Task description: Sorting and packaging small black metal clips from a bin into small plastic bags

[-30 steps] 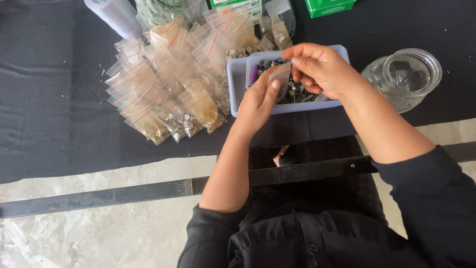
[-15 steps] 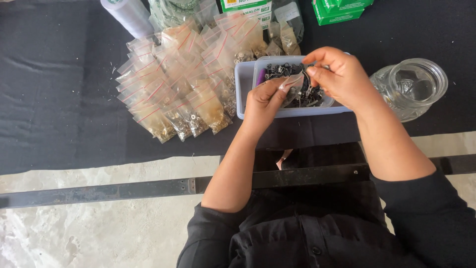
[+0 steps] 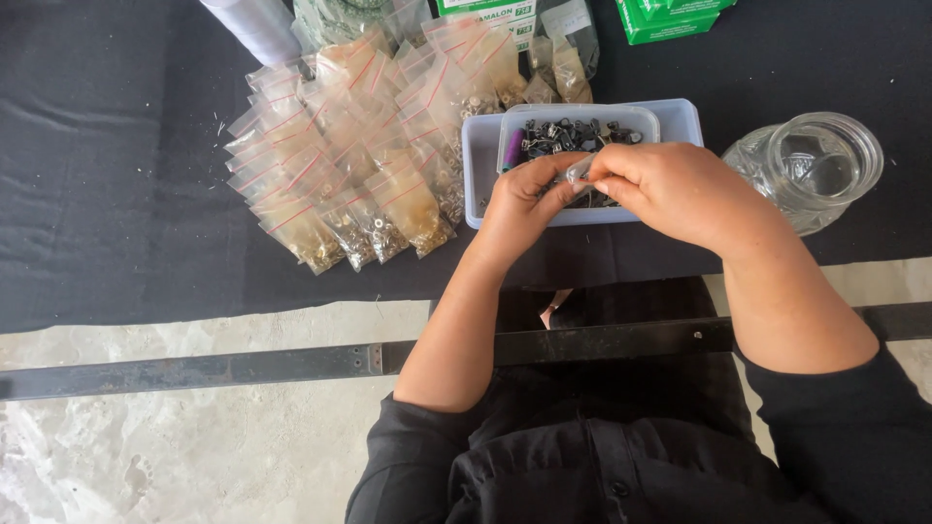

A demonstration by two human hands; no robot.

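Observation:
My left hand (image 3: 524, 197) and my right hand (image 3: 670, 189) meet over the near edge of a pale blue plastic tray (image 3: 481, 155) on a black cloth. Between their fingertips they pinch a small clear plastic bag (image 3: 580, 173); I cannot see what is in it. An inner tray (image 3: 582, 121) holds several small dark metal parts (image 3: 568, 136). Both hands' fingers are closed on the bag.
A pile of small zip bags with metal bits (image 3: 359, 155) lies left of the tray. A clear glass jar (image 3: 811, 170) lies on its side at the right. Green boxes (image 3: 670, 17) and a white roll (image 3: 254, 24) sit at the far edge. A dark metal bar (image 3: 243, 367) runs below.
Both hands have come down toward the tray's near edge and closer together, still holding the small bag.

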